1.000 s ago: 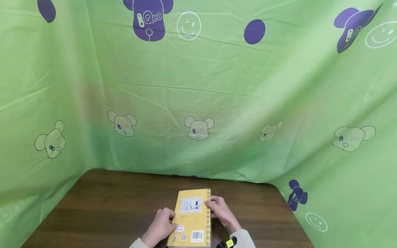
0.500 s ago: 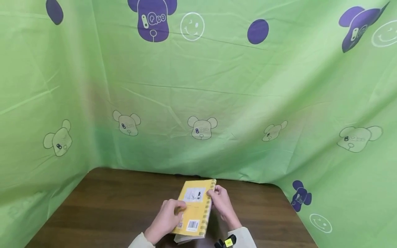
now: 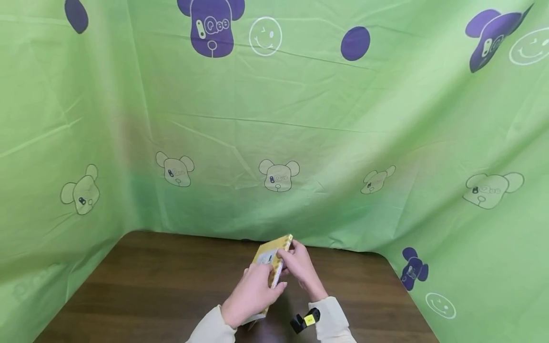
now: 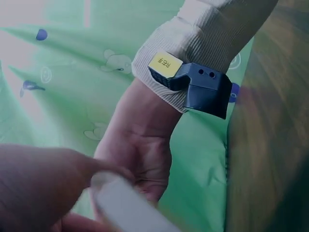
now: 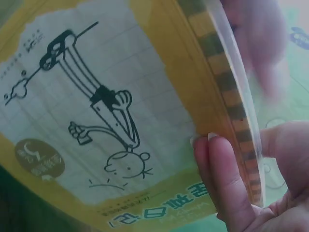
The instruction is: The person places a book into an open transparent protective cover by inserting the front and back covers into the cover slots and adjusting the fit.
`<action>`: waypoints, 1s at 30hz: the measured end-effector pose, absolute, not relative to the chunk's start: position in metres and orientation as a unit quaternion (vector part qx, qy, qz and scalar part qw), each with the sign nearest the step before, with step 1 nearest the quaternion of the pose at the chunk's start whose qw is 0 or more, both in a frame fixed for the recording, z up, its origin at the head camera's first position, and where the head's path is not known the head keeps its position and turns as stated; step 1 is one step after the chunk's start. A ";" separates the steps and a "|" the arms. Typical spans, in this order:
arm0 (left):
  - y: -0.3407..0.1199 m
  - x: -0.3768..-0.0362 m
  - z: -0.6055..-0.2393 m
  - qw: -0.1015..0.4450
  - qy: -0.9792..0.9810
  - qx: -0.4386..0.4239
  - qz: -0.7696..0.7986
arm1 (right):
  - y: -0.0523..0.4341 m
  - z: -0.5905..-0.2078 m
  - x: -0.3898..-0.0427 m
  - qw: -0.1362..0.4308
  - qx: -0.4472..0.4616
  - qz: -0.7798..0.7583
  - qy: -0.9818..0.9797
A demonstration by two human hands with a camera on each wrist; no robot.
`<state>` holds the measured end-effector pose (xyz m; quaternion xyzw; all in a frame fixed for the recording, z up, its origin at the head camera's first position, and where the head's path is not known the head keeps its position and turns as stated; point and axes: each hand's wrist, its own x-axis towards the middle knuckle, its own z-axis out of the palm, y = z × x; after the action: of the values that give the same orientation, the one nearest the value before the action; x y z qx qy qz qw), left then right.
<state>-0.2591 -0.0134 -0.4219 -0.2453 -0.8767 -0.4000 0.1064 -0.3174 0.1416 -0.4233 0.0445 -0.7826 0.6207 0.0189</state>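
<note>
I find the book (image 3: 274, 259) tilted up on edge above the counter (image 3: 150, 286), gripped by both hands: left hand (image 3: 253, 293) low, right hand (image 3: 298, 267) pinching the spine. I advise firm support underneath.

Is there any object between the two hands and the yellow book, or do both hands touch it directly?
Nothing visible stands between them. The left hand and the right hand both grip the yellow book directly, holding it tilted up above the wooden table.
</note>
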 end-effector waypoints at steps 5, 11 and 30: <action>-0.011 -0.263 -0.422 0.158 -0.873 -0.233 -0.398 | 0.136 -0.420 -0.316 -0.001 0.064 0.650 -0.757; -0.016 -0.268 -0.427 0.163 -0.857 -0.216 -0.439 | 0.139 -0.428 -0.318 -0.033 0.104 0.672 -0.732; -0.039 -0.272 -0.428 0.134 -0.744 -0.151 -0.636 | 0.159 -0.504 -0.317 -0.090 0.101 0.734 -0.666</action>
<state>-0.2723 -0.0391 -0.4278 -0.1513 -0.7443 -0.6364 0.1344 -0.3170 0.1594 -0.5041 0.1008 -0.6658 0.7339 -0.0895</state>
